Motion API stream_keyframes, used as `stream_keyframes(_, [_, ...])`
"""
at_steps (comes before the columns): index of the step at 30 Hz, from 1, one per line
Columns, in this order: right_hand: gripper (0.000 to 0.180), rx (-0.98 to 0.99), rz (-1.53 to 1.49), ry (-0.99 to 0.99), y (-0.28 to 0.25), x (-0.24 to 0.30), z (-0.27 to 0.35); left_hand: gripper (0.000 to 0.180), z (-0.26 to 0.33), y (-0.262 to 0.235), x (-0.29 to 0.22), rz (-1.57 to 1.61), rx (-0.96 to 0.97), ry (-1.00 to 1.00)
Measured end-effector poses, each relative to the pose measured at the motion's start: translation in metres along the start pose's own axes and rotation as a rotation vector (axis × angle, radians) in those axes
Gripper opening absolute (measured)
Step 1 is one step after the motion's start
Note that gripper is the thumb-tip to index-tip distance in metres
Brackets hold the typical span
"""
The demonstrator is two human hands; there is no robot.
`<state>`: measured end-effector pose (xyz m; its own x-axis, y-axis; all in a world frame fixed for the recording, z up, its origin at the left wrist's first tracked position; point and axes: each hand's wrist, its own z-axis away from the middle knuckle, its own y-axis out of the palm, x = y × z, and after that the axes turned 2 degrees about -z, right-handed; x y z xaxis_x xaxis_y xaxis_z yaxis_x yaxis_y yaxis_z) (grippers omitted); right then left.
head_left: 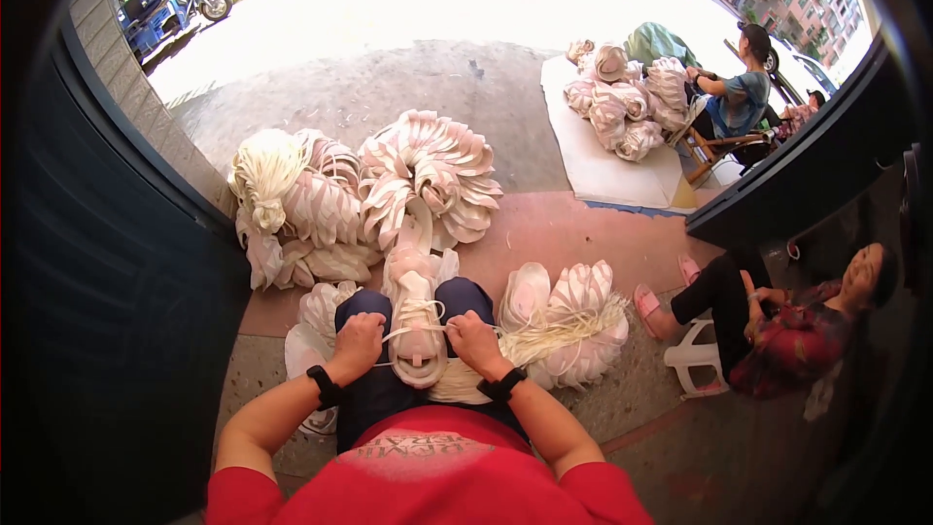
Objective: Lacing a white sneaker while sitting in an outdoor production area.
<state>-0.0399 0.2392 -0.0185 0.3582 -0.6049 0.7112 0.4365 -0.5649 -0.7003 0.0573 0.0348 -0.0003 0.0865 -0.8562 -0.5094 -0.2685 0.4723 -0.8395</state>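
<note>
Head-worn fisheye looks steeply down, close over the lap.

The fingers (374,329) of both hands curl under, hiding their grip on the laces (420,309).

Pale pink-white shoe upper (418,329) lies lengthwise on my lap, between my knees, toe end toward me and heel end pointing away. Soft, unsoled look; surface cream with a pinkish cast. White lace (420,311) is threaded across its middle in several crossings, ends drawn out sideways to left and right. Lace strands look taut. Finer detail of the eyelets cannot be made out.
</note>
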Motion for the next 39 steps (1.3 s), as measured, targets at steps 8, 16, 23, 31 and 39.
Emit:
stream_keyframes(8, [0.016,0.058,0.048,-0.061,0.002,-0.001,0.009,0.015,-0.03,0.024,-0.018,-0.296,0.482,-0.067])
stream_keyframes(16, [0.017,0.038,0.172,-0.068,-0.012,-0.012,0.005,0.019,-0.076,0.014,-0.03,-0.203,0.682,-0.16])
stream_keyframes(23, [0.017,0.048,0.198,-0.074,-0.01,-0.008,0.007,0.015,-0.057,0.02,-0.027,-0.37,0.619,0.063])
stream_keyframes(31, [0.018,0.026,0.148,-0.014,-0.017,-0.011,0.009,0.021,-0.031,0.013,0.007,0.482,0.194,-0.496])
stream_keyframes(39, [0.02,0.069,0.142,0.0,-0.017,-0.009,0.007,0.01,-0.056,0.01,-0.017,-0.25,0.476,0.258])
